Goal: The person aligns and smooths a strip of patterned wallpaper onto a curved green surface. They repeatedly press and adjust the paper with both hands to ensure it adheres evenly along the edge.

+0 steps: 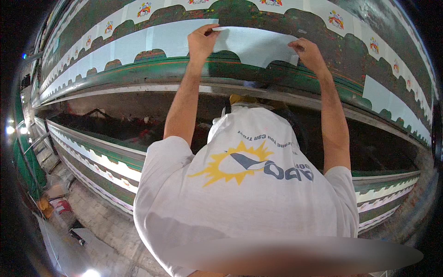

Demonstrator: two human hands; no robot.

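Observation:
A white cut piece with a notched near edge [251,41], which looks like fabric, is stretched between my hands over the long green table [230,69]. My left hand [202,42] pinches its far left corner. At its far right corner, my right hand [308,51] is closed with thumb and fingers together. The piece casts a shadow, and I cannot tell how much of it touches the table. Left of it, a row of similar white pieces [161,38] lies flat along the near side, close to my left hand.
Farther across the table runs a row of white pieces with small colourful prints [336,21]. More plain white pieces [387,99] lie to the right. Behind me stands another long table [106,161] with similar rows. Boxes and bags [60,203] sit on the floor at lower left.

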